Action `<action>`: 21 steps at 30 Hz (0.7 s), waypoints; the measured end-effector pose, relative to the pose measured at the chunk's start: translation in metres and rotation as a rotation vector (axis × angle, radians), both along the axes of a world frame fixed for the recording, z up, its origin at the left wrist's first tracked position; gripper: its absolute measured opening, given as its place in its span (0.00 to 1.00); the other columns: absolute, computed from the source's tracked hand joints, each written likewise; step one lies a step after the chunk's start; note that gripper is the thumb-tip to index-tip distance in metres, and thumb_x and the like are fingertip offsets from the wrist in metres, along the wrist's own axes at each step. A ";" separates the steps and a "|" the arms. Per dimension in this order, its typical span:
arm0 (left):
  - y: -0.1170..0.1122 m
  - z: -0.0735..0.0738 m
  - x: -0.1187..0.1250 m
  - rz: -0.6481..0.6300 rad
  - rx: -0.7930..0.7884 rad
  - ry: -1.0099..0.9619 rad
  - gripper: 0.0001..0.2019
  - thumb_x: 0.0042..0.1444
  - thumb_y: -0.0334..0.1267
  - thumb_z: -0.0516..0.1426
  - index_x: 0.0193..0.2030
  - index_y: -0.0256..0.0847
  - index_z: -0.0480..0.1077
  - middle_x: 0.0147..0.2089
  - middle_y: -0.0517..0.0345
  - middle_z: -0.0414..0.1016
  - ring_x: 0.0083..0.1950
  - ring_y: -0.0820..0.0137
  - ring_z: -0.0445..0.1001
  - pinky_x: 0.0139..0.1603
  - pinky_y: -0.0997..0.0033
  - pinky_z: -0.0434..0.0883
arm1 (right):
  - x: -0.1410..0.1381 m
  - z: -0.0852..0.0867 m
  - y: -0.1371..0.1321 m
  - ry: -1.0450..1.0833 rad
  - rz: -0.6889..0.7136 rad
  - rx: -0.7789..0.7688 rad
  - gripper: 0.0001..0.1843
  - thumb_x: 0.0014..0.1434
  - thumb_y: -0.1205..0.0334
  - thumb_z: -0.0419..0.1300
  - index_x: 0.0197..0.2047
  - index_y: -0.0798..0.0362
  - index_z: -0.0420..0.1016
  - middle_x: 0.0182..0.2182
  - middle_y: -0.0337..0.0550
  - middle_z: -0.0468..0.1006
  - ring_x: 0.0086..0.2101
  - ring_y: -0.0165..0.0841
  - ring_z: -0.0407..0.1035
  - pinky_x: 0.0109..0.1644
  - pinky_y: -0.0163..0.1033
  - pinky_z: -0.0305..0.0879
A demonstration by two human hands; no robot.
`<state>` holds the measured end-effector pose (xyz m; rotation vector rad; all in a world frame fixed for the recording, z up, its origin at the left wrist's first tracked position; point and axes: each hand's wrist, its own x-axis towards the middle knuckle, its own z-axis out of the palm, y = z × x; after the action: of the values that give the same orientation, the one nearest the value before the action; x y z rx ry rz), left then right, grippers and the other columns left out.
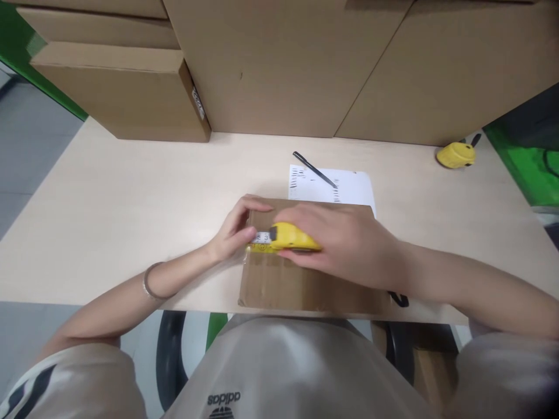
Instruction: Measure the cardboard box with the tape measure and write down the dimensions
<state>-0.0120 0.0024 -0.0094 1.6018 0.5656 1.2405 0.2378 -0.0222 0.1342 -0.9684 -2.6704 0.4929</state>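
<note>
A brown cardboard box lies flat at the table's front edge, with a strip of clear tape across its top. My right hand is wrapped round a yellow tape measure above the box top; this hand is slightly blurred. A short piece of white blade sticks out of the tape measure toward the box's left edge. There my left hand has its thumb at the blade's end, while its index finger rests on the box's far left corner. Its other fingers are mostly hidden.
Partly under the box's far side lies a white sheet with handwritten marks and a black pen on it. A second yellow tape measure sits at the right. Large cardboard boxes line the table's back.
</note>
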 end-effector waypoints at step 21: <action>0.003 0.003 0.000 0.048 0.070 0.060 0.19 0.66 0.55 0.62 0.59 0.51 0.76 0.57 0.48 0.79 0.59 0.54 0.78 0.57 0.48 0.78 | 0.146 0.009 -0.033 0.098 -0.333 -0.121 0.15 0.64 0.56 0.71 0.53 0.39 0.77 0.41 0.36 0.84 0.34 0.36 0.77 0.36 0.44 0.70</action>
<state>-0.0118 0.0057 -0.0067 1.6980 0.6071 1.2632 0.3835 -0.0557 0.1430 -1.3538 -2.3502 0.6127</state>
